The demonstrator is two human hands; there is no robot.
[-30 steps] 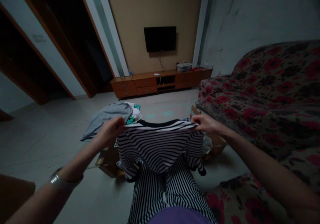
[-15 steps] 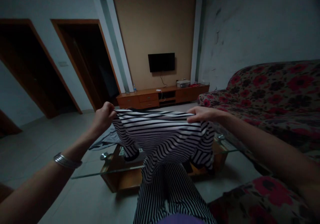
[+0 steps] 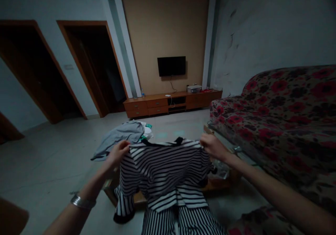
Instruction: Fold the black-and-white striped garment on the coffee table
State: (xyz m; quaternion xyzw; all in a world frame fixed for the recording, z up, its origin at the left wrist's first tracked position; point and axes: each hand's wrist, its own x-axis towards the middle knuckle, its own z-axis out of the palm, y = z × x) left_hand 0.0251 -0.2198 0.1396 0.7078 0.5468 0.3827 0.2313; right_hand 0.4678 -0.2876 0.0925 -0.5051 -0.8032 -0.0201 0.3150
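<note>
A black-and-white striped shirt (image 3: 168, 168) hangs stretched between my two hands, its dark neckband along the top. My left hand (image 3: 119, 153), with a silver bracelet at the wrist, pinches one shoulder. At the other shoulder, my right hand (image 3: 212, 145) has its fingers closed on the cloth. One sleeve with a dark cuff dangles at lower left. The shirt's lower edge overlaps my striped trousers (image 3: 181, 221). Behind it, the shirt hides much of a low table (image 3: 111, 189) with a glass top.
A grey garment (image 3: 120, 135) lies beyond my left hand, beside white and green packaging (image 3: 147, 131). A flower-patterned sofa (image 3: 286, 105) runs along the right. Ahead are a wooden TV cabinet (image 3: 147, 105) and a wall television (image 3: 171, 66). Doorways open at left.
Both hands have come down with the shirt, and its body now hangs spread out, with the neckband showing. The grey garment and packaging behind it have come into fuller view.
</note>
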